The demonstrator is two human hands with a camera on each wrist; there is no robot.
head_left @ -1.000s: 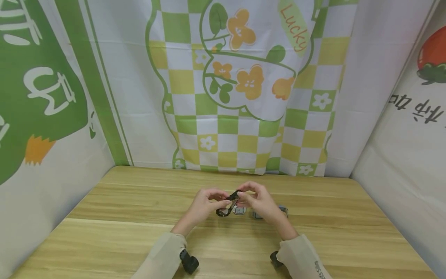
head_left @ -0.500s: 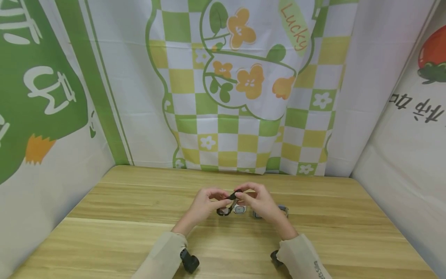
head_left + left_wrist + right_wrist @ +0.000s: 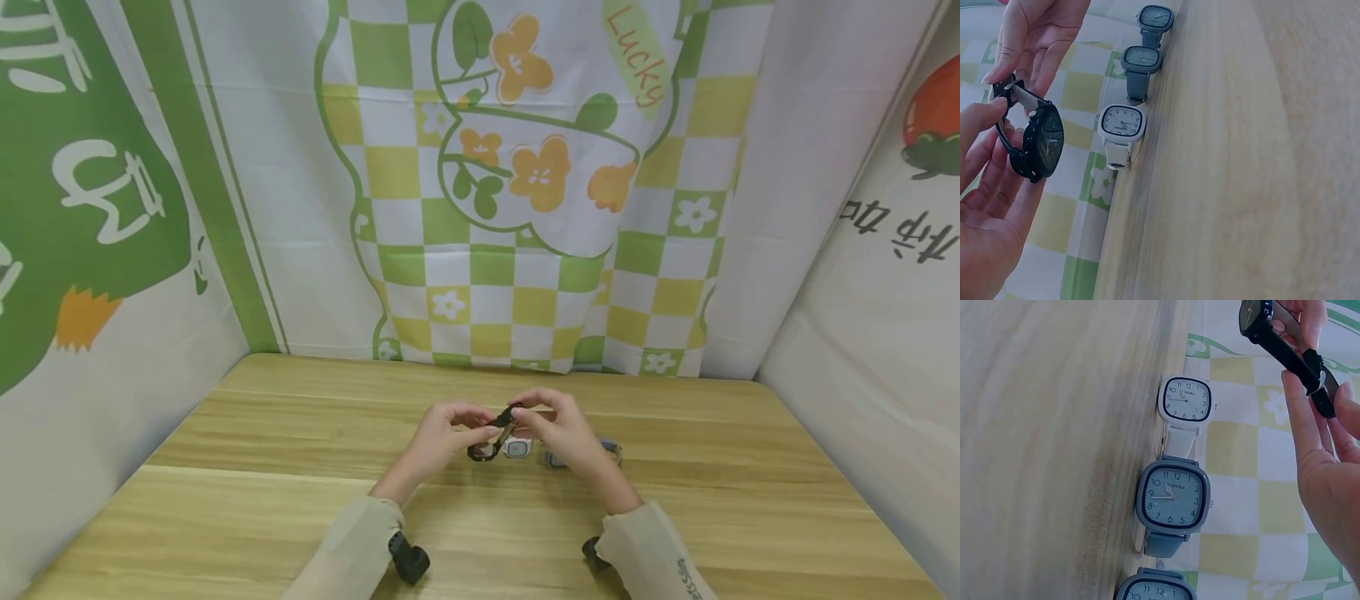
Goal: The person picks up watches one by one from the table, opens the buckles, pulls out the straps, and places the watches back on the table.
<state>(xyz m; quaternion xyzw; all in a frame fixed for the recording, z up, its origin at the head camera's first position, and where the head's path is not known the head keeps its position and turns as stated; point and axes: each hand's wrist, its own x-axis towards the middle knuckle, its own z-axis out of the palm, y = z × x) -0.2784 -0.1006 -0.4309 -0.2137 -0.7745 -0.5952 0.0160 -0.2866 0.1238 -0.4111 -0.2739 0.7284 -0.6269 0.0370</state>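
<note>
Both hands hold a black wristwatch (image 3: 482, 452) just above the table, its strap looped round to the buckle. My left hand (image 3: 441, 440) pinches the strap between thumb and fingers, while the watch face (image 3: 1049, 147) hangs on that side. The strap end near the buckle (image 3: 1320, 384) is pinched by my right hand (image 3: 561, 429). Behind the held watch lies a white square-faced watch (image 3: 1186, 400). Two blue-grey square-faced watches, a nearer one (image 3: 1174, 497) and another (image 3: 1155, 590), continue the row towards the right, partly behind my right hand in the head view.
The wooden table (image 3: 300, 425) reaches back to a green-and-yellow checked cloth (image 3: 491, 308). Printed cloth walls stand at the left (image 3: 225, 333) and right (image 3: 840, 333). A black wrist-worn device (image 3: 408, 558) sits at the left sleeve.
My right fingers have lifted slightly, and the strap end between them has tilted up a little. Both hands keep hold of the black watch; the watches on the table stay put.
</note>
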